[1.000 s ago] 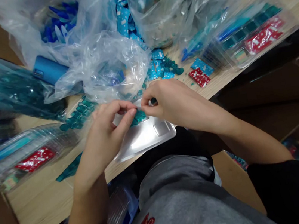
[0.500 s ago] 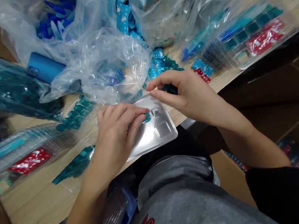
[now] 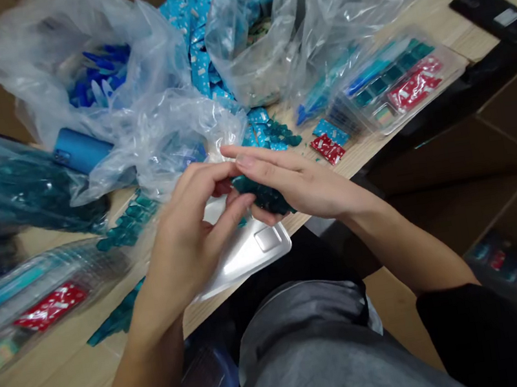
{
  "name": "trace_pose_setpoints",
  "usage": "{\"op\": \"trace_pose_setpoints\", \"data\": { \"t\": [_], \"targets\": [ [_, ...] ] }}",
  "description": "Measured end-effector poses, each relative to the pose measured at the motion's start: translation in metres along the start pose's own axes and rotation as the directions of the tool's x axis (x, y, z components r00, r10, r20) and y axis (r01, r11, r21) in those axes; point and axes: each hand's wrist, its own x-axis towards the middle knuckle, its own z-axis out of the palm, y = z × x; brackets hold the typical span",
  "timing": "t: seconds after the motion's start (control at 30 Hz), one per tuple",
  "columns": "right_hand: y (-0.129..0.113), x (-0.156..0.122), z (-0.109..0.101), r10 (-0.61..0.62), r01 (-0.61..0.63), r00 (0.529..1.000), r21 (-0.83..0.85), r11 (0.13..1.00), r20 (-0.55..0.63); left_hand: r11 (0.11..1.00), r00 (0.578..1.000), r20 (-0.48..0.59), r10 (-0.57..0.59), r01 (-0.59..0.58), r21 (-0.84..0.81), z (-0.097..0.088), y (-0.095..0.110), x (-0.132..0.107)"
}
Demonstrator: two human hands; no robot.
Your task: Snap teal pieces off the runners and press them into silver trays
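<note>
Over a clear plastic blister tray [image 3: 248, 251], my two hands meet at a bunch of dark teal translucent pieces [image 3: 266, 195]. My right hand [image 3: 308, 179] cups the bunch, its fingers curled round it from above and below. The thumb and fingers of my left hand [image 3: 188, 227] close on the bunch's near-left end; the exact grip is partly hidden. Beneath the left fingers a bit of teal shows in the tray, whose left part is covered by the hand. More teal pieces [image 3: 128, 220] lie left of my left hand, and another teal strip [image 3: 116, 317] rests closer to me.
Behind the hands stand clear bags, one with blue pen-like pieces [image 3: 102, 74]. Blue printed sachets [image 3: 201, 52] heap between bags. Filled blister trays stand left [image 3: 51, 308] and right [image 3: 398, 83]. A blue phone [image 3: 82, 149] and a black phone [image 3: 495, 12] lie on the table.
My left hand has lifted off the tray's small compartment and come to the teal bunch. My right hand has turned and moved left, bringing the bunch into view. The camera view has shifted.
</note>
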Motion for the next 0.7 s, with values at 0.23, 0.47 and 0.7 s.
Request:
{"op": "trace_pose_setpoints", "data": {
  "t": [0.23, 0.47, 0.7],
  "targets": [
    [0.008, -0.005, -0.009, -0.21, 0.213, 0.975, -0.045, 0.976, 0.072, 0.952, 0.968, -0.116, -0.224, 0.192, -0.24, -0.005, 0.004, -0.01],
    [0.007, -0.008, -0.005, -0.333, 0.324, 0.942, -0.164, 0.932, -0.031, 0.967, 0.973, -0.126, -0.193, 0.166, -0.196, -0.004, 0.01, -0.016],
    [0.007, -0.013, 0.005, -0.166, 0.164, 0.985, -0.062, 0.985, -0.036, 0.899, 0.988, -0.11, 0.111, -0.052, 0.435, -0.009, 0.012, -0.025]
  ]
}}
